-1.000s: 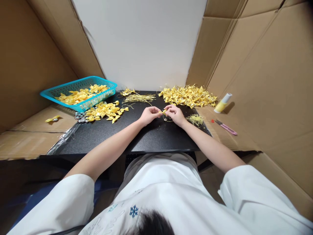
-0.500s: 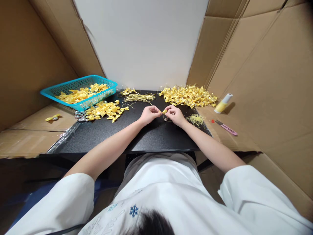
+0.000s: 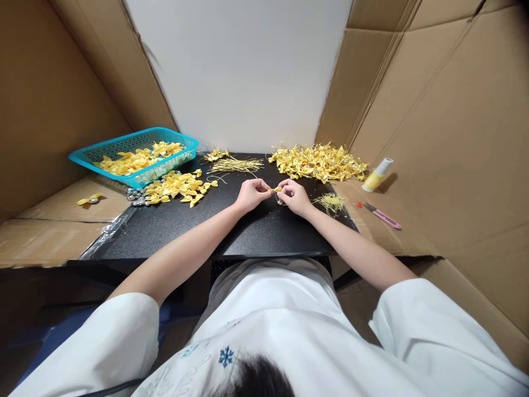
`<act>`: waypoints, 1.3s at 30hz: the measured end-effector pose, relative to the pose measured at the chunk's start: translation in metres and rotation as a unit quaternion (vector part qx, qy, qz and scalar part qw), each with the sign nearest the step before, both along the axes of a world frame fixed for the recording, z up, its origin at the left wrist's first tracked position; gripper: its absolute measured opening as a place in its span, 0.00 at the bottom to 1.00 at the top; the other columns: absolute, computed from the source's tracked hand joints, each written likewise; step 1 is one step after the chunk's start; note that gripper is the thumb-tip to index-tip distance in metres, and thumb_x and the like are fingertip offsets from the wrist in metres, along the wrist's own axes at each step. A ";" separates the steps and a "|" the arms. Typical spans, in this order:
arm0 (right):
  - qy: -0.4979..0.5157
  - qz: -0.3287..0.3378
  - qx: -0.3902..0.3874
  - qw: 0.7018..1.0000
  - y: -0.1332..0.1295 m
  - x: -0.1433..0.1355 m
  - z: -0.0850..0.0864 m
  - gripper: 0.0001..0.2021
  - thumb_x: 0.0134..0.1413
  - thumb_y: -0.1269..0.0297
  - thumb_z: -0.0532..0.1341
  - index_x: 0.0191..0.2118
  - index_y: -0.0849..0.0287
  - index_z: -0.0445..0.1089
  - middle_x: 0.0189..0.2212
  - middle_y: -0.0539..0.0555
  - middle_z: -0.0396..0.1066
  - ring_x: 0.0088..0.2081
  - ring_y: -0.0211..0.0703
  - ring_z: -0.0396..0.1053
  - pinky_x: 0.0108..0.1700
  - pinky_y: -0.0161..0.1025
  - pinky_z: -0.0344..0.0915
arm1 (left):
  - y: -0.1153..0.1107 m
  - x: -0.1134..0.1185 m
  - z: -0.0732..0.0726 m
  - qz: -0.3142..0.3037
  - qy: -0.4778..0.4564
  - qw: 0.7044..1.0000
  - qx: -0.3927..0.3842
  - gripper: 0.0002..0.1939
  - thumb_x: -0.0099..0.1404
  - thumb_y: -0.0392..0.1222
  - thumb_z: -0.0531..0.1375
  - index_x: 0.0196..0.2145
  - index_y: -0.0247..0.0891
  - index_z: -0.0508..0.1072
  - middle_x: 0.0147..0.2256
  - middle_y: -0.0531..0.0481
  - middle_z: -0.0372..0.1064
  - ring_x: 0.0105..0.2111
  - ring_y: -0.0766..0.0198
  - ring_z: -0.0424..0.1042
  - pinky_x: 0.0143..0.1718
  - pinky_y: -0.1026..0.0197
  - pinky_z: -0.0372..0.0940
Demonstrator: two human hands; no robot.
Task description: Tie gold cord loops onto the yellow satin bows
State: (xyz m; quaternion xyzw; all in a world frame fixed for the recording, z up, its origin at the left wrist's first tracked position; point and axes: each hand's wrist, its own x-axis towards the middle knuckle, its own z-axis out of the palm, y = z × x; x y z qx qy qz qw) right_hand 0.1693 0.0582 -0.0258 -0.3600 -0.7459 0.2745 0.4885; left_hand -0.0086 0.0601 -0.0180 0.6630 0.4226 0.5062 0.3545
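One small yellow satin bow (image 3: 276,189), pinched in the closed grip of left hand (image 3: 249,195) and right hand (image 3: 296,197), above black surface (image 3: 165,234); heaped right, corded yellow bows (image 3: 318,162); left, apparently cordless yellow bows (image 3: 176,186) beside turquoise plastic basket (image 3: 167,166); between, thin gold cords (image 3: 235,165)

Basket (image 3: 189,154) glossy turquoise plastic, perforated walls; bows (image 3: 177,186) shiny yellow satin-like cloth, the small bow (image 3: 276,189) between the fingertips looks like the same cloth, silvery beads (image 3: 139,199) glossy, metal-like. Tabletop (image 3: 165,231) black, finely speckled, low sheen, with clear glossy plastic film or tape (image 3: 108,234) at its left edge; side panels (image 3: 463,127) matt brown corrugated cardboard, creased, back panel (image 3: 243,71) smooth, pale, mostly matt. Snips (image 3: 383,216) have metal blades and a smooth pink handle, plastic-looking; shirt (image 3: 289,331) soft matt white cloth.
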 end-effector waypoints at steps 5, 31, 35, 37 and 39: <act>-0.004 -0.030 0.019 0.999 -0.002 -0.005 -0.002 0.13 0.48 0.64 0.61 0.17 0.57 0.62 0.32 0.54 0.69 0.32 0.40 0.67 0.41 0.42 0.66 | -0.006 0.002 0.002 0.003 0.039 0.999 0.034 0.11 0.47 0.45 0.67 0.21 0.35 0.72 0.21 0.52 0.70 0.21 0.70 0.64 0.24 0.66 0.58; 0.032 0.022 -0.085 0.996 0.009 0.008 0.007 0.15 0.43 0.52 0.68 0.31 0.59 0.72 0.28 0.51 0.73 0.32 0.41 0.70 0.40 0.42 0.68 | -0.012 0.003 0.006 0.006 0.079 0.993 0.092 0.08 0.51 0.43 0.66 0.23 0.36 0.74 0.23 0.51 0.73 0.24 0.67 0.67 0.29 0.64 0.64; 0.029 0.045 -0.136 0.989 0.014 0.007 0.011 0.15 0.47 0.51 0.65 0.29 0.60 0.75 0.28 0.52 0.75 0.33 0.41 0.71 0.42 0.41 0.67 | -0.012 0.003 0.007 0.005 0.097 0.990 0.105 0.07 0.52 0.41 0.66 0.24 0.36 0.74 0.24 0.50 0.74 0.24 0.67 0.68 0.29 0.64 0.64; 0.028 0.049 -0.145 0.988 0.016 0.004 0.013 0.11 0.45 0.56 0.67 0.29 0.60 0.75 0.28 0.51 0.75 0.32 0.40 0.70 0.42 0.40 0.67 | -0.011 0.002 0.007 0.004 0.105 0.988 0.116 0.06 0.52 0.40 0.65 0.24 0.35 0.74 0.24 0.50 0.74 0.24 0.67 0.68 0.30 0.64 0.64; 0.019 0.043 -0.153 0.987 0.016 0.001 0.015 0.09 0.44 0.59 0.67 0.28 0.60 0.74 0.26 0.51 0.74 0.30 0.38 0.69 0.40 0.40 0.67 | -0.010 0.001 0.006 0.007 0.113 0.985 0.126 0.05 0.53 0.39 0.65 0.24 0.35 0.74 0.24 0.50 0.74 0.24 0.67 0.69 0.29 0.64 0.64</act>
